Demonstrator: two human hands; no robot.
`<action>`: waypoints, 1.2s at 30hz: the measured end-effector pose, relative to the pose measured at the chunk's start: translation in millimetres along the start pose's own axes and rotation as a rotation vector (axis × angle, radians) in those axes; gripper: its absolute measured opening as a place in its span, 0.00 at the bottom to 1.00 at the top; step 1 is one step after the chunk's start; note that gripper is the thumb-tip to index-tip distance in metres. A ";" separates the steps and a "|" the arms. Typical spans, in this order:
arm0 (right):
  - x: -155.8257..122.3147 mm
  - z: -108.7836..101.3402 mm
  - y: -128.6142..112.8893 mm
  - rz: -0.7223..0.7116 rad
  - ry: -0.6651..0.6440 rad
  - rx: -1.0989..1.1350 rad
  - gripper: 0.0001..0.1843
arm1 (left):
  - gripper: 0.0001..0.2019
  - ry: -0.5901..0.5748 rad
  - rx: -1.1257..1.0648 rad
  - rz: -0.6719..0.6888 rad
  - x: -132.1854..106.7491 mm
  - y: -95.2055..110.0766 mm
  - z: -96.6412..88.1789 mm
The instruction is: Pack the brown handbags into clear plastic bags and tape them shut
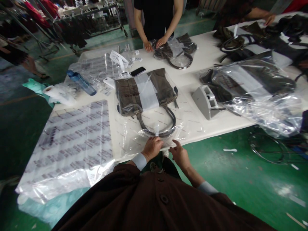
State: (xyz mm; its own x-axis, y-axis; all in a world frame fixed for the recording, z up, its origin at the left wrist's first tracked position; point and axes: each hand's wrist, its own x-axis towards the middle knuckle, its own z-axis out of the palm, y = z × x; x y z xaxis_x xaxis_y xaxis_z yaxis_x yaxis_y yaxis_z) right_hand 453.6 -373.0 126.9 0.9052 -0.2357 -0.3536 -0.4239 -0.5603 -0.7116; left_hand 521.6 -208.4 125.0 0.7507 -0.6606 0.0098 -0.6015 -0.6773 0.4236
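A dark olive-brown handbag (156, 88) with a white band round its middle lies flat inside a clear plastic bag (130, 130) with printed marks. Its looped handles (172, 120) point toward me. My left hand (152, 147) is closed at the near edge of the plastic, just below the handles, and appears to pinch the film. Beside it, to the right, my right hand (180, 155) is at the table's edge, index finger stretched out and apart from the thumb. I see nothing held in it.
To the left lies a stack of printed plastic bags (79, 134); behind it are a blue bottle (81, 81) and a white roll (54, 91). A phone (138, 71) lies beyond the handbag. A grey tape dispenser (205, 101) and wrapped bags (252, 80) stand right. A co-worker's hands (161, 41) touch another bag.
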 end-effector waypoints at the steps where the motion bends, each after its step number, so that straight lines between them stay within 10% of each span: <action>1: -1.9 -7.7 -1.6 -0.062 0.059 -0.091 0.23 | 0.11 0.007 -0.005 0.006 0.1 -0.1 -1.5; 8: 13.4 -36.9 -27.3 -0.688 0.062 -0.626 0.17 | 0.12 0.066 -0.043 0.024 -0.6 1.8 -6.0; 22: 46.9 -2.7 -5.8 -1.086 0.203 -0.867 0.12 | 0.10 0.128 -0.167 -0.069 -25.7 -6.5 -21.9; 28: 38.4 -3.3 -15.9 -1.165 0.212 -0.846 0.20 | 0.23 0.607 -0.151 -0.852 -120.2 -61.7 -42.7; 32: 32.6 33.4 -63.0 -1.207 0.115 -0.705 0.26 | 0.27 0.543 -0.448 -1.159 -143.9 -85.9 -31.2; 36: 38.6 96.3 -100.6 -1.222 -0.074 -0.671 0.36 | 0.09 0.463 -0.612 -1.217 -145.8 -85.7 -32.9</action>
State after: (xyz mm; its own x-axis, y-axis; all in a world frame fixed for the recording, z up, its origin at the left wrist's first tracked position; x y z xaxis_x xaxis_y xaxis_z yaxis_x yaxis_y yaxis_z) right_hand 528.3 -249.3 126.4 0.6748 0.7023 0.2268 0.7376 -0.6526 -0.1735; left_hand 472.6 -43.4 117.0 0.7942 0.4602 -0.3968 0.5870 -0.4120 0.6969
